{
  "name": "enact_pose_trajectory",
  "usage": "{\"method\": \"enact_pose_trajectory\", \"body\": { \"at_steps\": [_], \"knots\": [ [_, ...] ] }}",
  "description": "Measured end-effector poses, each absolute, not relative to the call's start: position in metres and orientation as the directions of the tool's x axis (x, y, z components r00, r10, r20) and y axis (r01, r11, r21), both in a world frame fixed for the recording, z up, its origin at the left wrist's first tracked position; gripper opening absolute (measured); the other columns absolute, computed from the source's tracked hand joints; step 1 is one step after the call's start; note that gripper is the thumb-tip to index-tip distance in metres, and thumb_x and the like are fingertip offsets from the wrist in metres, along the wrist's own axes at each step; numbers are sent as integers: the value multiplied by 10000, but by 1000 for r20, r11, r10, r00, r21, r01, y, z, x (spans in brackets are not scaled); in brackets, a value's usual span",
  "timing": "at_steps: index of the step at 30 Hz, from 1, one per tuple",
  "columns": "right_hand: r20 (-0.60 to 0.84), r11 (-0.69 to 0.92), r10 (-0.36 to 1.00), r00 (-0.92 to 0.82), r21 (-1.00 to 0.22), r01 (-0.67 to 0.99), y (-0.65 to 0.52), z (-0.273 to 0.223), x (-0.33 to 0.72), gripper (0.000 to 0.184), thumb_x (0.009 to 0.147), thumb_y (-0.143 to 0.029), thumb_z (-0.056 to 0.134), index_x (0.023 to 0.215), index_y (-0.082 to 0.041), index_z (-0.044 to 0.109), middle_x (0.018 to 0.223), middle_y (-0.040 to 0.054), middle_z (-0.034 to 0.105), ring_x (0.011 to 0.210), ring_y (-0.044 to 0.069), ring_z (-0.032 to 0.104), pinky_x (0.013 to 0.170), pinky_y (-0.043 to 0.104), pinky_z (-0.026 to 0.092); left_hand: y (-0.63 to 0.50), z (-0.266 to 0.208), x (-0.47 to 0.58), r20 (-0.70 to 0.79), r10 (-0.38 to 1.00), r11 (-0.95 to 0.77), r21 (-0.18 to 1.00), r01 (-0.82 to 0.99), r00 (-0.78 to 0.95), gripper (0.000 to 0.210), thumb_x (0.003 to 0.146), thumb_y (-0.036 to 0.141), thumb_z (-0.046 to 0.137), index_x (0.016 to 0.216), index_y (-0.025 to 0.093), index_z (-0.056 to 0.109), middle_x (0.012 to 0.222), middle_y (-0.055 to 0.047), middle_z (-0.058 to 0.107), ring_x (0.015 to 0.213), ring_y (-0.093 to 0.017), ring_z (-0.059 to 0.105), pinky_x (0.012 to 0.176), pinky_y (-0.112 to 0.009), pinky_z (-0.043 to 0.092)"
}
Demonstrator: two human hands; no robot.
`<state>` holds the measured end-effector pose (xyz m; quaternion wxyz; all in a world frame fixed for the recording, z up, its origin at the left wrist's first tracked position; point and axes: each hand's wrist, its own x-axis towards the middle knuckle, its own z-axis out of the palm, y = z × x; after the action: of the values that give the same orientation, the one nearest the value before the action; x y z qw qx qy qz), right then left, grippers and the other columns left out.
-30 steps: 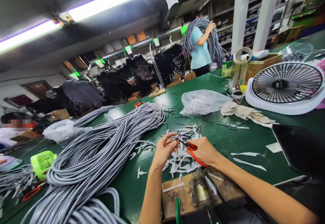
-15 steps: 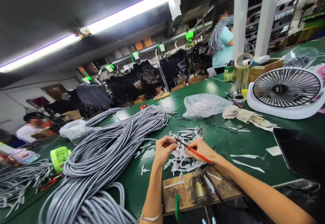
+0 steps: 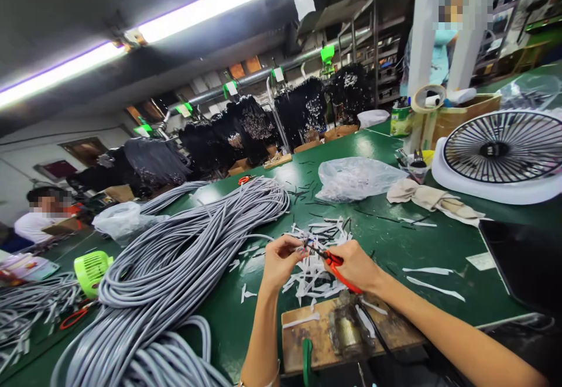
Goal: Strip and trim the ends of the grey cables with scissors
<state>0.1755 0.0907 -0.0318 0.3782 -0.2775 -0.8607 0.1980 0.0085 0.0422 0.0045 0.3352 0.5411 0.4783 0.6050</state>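
My left hand (image 3: pixel 282 261) is in the middle of the view, its thumb and fingers pinched on the end of a grey cable (image 3: pixel 259 236). Small thin wires seem to show at the fingertips. Just right of it, my right hand (image 3: pixel 356 267) grips red-handled cutters (image 3: pixel 340 273). Their dark jaws (image 3: pixel 315 247) point left and reach the cable end at my left fingertips. The exact contact is too small to make out. Beneath both hands lies a pile of white and black sheath scraps (image 3: pixel 307 281) on the green table (image 3: pixel 228 305).
A large coil of grey cable (image 3: pixel 175 252) fills the left. Nearest me sits a wooden board (image 3: pixel 302 331) with a metal fixture (image 3: pixel 349 328) and green clamp (image 3: pixel 307 360). A plastic bag (image 3: pixel 355 179), cloth (image 3: pixel 434 197), fan (image 3: pixel 496 150) and dark tablet (image 3: pixel 518 258) lie right. Two co-workers are farther off.
The cutters' red handles stand farther apart, and my right hand has turned slightly. My left hand keeps its pinch. The co-worker at the back has moved right, behind the white posts.
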Motion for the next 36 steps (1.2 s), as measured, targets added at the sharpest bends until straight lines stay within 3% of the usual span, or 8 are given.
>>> {"method": "enact_pose_trajectory", "body": {
  "at_steps": [6, 9, 13, 19, 28, 36],
  "knots": [
    [601, 735, 670, -436, -619, 277, 93, -28, 175, 350, 726, -258, 492, 415, -159, 364, 418, -62, 238, 417, 55, 201, 406, 178, 185, 42, 1, 7, 378, 912, -361, 924, 122, -162, 219, 521, 290, 760, 604, 135, 629, 565, -2, 590, 527, -108, 528, 504, -206, 415],
    [612, 736, 673, -415, -610, 293, 94, -25, 179, 324, 719, -276, 516, 453, -158, 371, 446, -65, 260, 430, 53, 227, 424, 170, 206, 42, 0, 6, 391, 905, -375, 919, 119, -166, 253, 520, 332, 760, 603, 134, 626, 561, -3, 583, 530, -106, 524, 508, -205, 413],
    [623, 781, 624, -471, -517, 351, 93, -24, 181, 196, 681, -235, 530, 532, -159, 427, 507, -47, 377, 476, 68, 313, 485, 178, 250, 42, -1, 6, 398, 902, -386, 917, 98, -170, 267, 507, 332, 769, 600, 134, 617, 564, 0, 577, 526, -99, 514, 503, -201, 410],
    [644, 820, 568, -512, -387, 422, 92, -23, 182, 85, 626, -168, 504, 552, -159, 463, 534, -22, 446, 499, 86, 341, 507, 197, 244, 42, -4, 3, 379, 910, -370, 925, 87, -167, 209, 531, 262, 756, 618, 129, 620, 567, -3, 584, 495, -95, 517, 458, -191, 408],
    [669, 847, 505, -546, -260, 464, 95, -25, 186, 136, 661, -163, 469, 526, -158, 487, 502, -13, 493, 472, 87, 384, 500, 218, 227, 41, 0, 6, 326, 926, -312, 945, 98, -190, 150, 514, 188, 739, 605, 130, 635, 524, 15, 578, 456, -90, 515, 438, -192, 431],
    [713, 877, 419, -562, -158, 453, 96, -34, 183, 188, 706, -139, 412, 540, -151, 500, 474, 3, 530, 424, 93, 454, 478, 225, 247, 47, 1, 4, 101, 986, -101, 995, 8, -133, 191, 504, 201, 734, 646, 123, 633, 520, 28, 570, 433, -66, 483, 451, -183, 394]
  ]
}}
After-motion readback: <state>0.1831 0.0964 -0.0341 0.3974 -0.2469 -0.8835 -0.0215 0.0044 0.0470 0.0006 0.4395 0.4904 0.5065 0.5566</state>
